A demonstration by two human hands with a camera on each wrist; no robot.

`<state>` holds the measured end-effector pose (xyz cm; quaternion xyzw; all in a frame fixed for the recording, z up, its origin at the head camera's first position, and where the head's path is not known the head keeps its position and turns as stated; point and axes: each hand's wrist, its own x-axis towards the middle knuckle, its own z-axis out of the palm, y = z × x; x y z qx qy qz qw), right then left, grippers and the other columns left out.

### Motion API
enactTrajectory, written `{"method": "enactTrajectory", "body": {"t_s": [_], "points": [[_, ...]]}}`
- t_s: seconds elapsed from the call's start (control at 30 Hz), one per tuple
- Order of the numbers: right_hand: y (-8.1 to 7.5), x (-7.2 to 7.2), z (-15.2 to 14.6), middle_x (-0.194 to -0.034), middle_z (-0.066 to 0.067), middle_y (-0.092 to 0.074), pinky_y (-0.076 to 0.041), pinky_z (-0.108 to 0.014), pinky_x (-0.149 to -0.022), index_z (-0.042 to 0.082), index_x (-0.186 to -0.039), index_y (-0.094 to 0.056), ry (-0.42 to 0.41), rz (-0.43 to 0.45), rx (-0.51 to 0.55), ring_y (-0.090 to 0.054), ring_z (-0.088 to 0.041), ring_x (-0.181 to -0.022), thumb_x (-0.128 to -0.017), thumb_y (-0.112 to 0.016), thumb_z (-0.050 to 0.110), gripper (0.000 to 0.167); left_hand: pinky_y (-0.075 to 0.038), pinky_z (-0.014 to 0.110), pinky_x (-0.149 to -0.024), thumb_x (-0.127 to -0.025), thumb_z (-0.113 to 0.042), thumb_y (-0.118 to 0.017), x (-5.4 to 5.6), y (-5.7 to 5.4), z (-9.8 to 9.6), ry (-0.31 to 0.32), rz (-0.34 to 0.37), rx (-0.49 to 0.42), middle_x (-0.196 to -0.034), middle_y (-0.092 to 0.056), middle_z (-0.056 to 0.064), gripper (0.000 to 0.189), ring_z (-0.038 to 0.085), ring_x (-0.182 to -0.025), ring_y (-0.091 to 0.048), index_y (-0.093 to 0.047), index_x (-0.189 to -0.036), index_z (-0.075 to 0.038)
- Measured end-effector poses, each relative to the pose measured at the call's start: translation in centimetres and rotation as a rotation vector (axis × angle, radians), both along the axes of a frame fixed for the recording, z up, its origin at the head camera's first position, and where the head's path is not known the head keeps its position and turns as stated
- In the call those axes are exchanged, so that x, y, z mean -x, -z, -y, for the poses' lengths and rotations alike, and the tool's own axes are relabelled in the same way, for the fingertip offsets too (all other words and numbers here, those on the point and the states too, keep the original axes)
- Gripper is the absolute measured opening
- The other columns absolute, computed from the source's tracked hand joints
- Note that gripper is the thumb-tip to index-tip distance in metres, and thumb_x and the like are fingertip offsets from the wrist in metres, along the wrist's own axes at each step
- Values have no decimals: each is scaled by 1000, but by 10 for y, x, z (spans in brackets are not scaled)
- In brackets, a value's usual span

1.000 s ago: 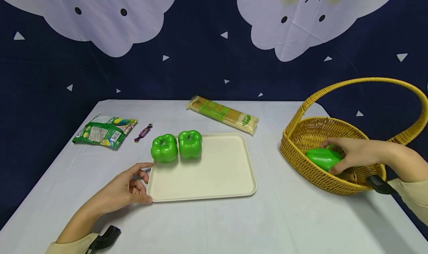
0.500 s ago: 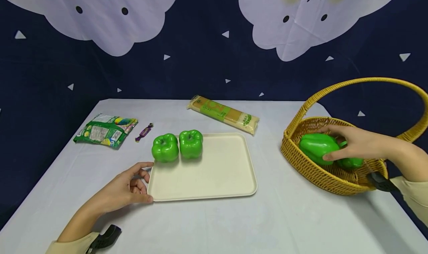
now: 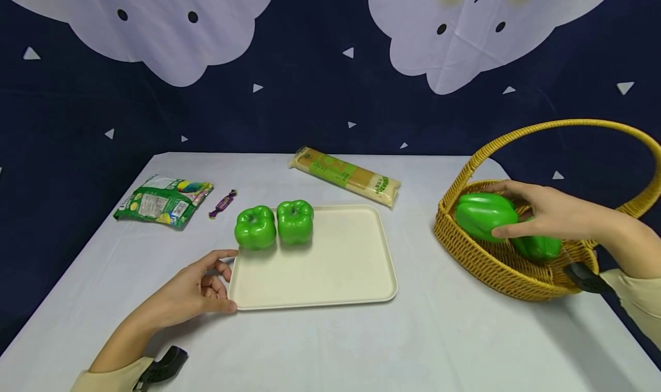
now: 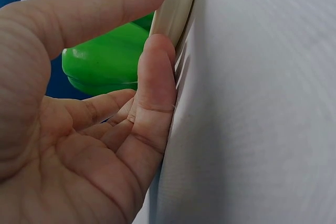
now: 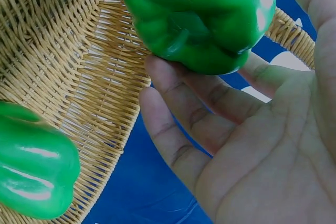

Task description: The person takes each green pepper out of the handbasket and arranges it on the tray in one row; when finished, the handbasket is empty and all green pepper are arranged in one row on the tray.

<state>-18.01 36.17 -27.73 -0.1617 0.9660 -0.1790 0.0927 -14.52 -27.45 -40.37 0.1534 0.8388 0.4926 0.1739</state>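
Fingers (image 5: 197,119) of the right hand (image 3: 555,211) are clasping a green pepper (image 3: 485,215) at that wicker basket (image 3: 496,274); the left hand (image 3: 181,294) is touching the cream tray (image 3: 335,266), thumb (image 3: 222,305) and forefinger (image 3: 219,255) apart.

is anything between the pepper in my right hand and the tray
Yes: the basket's left rim and handle foot stand on that side of the pepper; I can't tell if it clears them. Nothing else visible blocks the way to the tray.
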Motion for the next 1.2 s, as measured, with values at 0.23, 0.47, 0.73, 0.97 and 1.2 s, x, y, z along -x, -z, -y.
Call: {"method": "enactTrajectory", "body": {"t_s": [0.23, 0.47, 0.73, 0.97, 1.2], "points": [[-6, 2, 3, -137, -17, -64, -57, -23, -79, 8, -153, -44, 18, -12, -4, -65, -23, -114, -89, -89, 31, 81, -54, 25, -64, -77, -6, -95, 0, 0, 1, 4, 0, -14, -115, -52, 18, 102, 13, -80, -65, -34, -159, 5], [-10, 2, 3, -136, -19, -63, -56, -20, -79, 7, -151, -44, 30, -12, 0, -65, -25, -115, -89, -89, 31, 80, -53, 24, -64, -77, -6, -95, 0, 0, 1, 1, -3, -12, -116, -53, 19, 102, 13, -80, -65, -35, -159, 5], [-12, 0, 4, -136, -15, -64, -57, -20, -82, 12, -152, -47, 22, -33, 3, -56, 10, -103, -90, -89, 31, 77, -53, 24, -63, -77, -7, -95, 1, 1, 2, 1, -1, -8, -115, -53, 18, 102, 12, -79, -65, -35, -159, 5], [-11, -5, 7, -131, -10, -66, -57, -21, -82, 17, -153, -50, -2, -64, 32, -59, 5, -102, -89, -89, 26, 75, -54, 24, -64, -77, -6, -95, 1, 2, 1, 1, -2, -5, -114, -53, 18, 103, 13, -80, -65, -35, -159, 5], [-10, -9, 10, -130, -7, -66, -58, -23, -82, 22, -155, -51, 7, -77, 52, -60, 4, -102, -89, -89, 26, 76, -54, 24, -64, -77, -7, -95, 0, 1, 1, 4, -2, -6, -115, -53, 18, 102, 13, -80, -65, -35, -159, 5]]}}
